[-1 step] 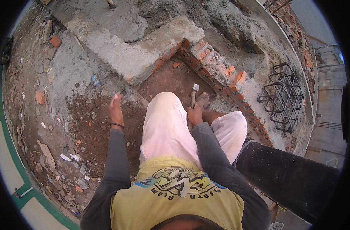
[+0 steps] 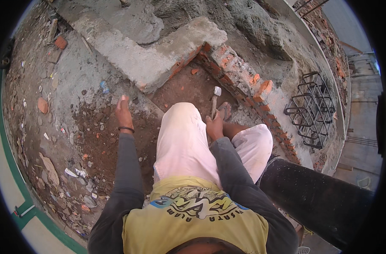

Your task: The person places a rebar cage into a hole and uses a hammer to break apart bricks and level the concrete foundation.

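Observation:
My right hand point(image 2: 214, 128) is closed round the wooden handle of a hammer point(image 2: 214, 105), beside my bent knee. The hammer's pale metal head points away from me, over the dirt inside a brick corner. My left hand point(image 2: 124, 115) hangs in the air over loose brown soil point(image 2: 104, 146), left of my knee. Its fingers are stretched out and it holds nothing. Just ahead lies the mortar-covered top of a low wall point(image 2: 148, 70). To the right of the hammer, a broken brick wall point(image 2: 239, 74) runs diagonally, with loose brick pieces point(image 2: 264, 89) on top.
A bent steel rebar cage point(image 2: 312, 111) lies at the right. Near my right side is a thick black cylinder point(image 2: 315, 197). Brick chunks point(image 2: 42, 105), stones and litter scatter the ground at left, bordered by a green-edged pale surface point(image 2: 6, 169).
My left hand has shifted slightly to the left and its fingers have turned a little. The hammer's head sits slightly farther up and to the right, still in my right hand.

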Demonstrator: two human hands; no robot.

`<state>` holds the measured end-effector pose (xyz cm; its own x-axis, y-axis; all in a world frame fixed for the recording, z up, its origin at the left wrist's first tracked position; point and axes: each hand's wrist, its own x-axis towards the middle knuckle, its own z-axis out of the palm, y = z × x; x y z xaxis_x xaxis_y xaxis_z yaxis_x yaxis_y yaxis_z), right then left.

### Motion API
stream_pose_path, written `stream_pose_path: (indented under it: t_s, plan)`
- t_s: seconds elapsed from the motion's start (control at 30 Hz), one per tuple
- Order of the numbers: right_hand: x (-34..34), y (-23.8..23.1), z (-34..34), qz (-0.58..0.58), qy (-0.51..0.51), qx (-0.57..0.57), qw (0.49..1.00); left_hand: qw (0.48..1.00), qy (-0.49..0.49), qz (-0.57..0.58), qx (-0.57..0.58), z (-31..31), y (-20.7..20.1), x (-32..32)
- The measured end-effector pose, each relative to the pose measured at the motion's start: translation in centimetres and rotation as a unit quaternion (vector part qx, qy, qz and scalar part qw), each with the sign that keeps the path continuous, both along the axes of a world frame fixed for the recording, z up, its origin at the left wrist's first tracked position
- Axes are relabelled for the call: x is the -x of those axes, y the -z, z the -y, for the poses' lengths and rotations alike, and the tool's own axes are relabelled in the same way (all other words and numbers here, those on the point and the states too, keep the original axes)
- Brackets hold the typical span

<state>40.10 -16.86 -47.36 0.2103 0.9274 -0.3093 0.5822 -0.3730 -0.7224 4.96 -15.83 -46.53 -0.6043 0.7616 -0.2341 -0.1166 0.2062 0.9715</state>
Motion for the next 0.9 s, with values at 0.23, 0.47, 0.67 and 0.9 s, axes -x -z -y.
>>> stream_pose_path:
  t_s: [0.23, 0.47, 0.67, 0.9]
  plan:
    - [-0.2, 0.8, -10.6, -0.023, -0.015, -0.005, 1.0, 0.847, -0.005, -0.385, 0.367, -19.1, 3.8, -2.0]
    - [0.2, 4.9, -17.2, 0.015, -0.214, -0.226, 0.95, 0.821, -0.067, -0.405, 0.398, -19.3, 4.3, -2.3]
    - [-8.6, 16.4, -23.5, 0.262, -0.057, 0.061, 0.961, 0.81, -0.048, -0.444, 0.38, -20.8, 4.2, -4.3]
    - [-0.8, 11.5, -19.8, 0.07, -0.073, 0.028, 0.995, 0.802, -0.058, -0.46, 0.377, -20.3, 5.0, -2.7]
